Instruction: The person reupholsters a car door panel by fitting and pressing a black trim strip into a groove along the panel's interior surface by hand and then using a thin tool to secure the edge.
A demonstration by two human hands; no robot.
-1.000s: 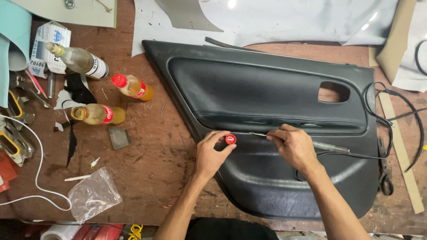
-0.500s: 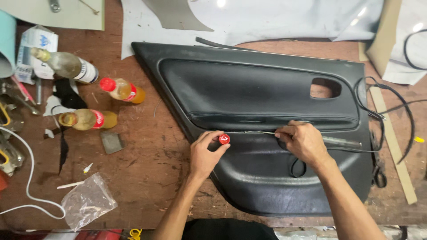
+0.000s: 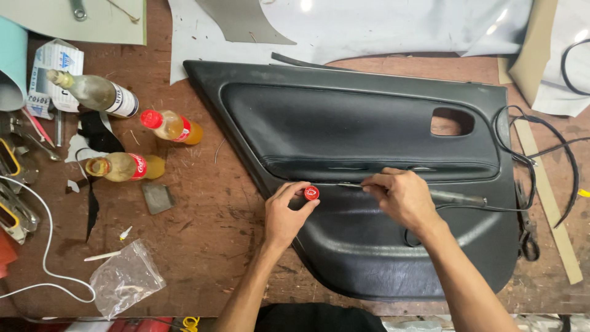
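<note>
lying across the brown worktable [image 3: 209, 246], the black door panel [image 3: 369, 123] fills the middle. the left hand [image 3: 289, 212] pinches a small red cap [image 3: 311, 193] at the panel's seam; the right hand [image 3: 399, 197] is closed around a thin metal tool [image 3: 455, 198] laid along that seam. three bottles [image 3: 123, 166], a plastic bag [image 3: 126, 276] and a white cable [image 3: 37, 289] lie well to the left, black cords [image 3: 541, 154] on the right.

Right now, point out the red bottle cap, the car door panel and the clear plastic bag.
red bottle cap [image 3: 311, 192], head view, cap top.
car door panel [image 3: 344, 123], head view, upper padded section.
clear plastic bag [image 3: 126, 280], head view, bag middle.
</note>
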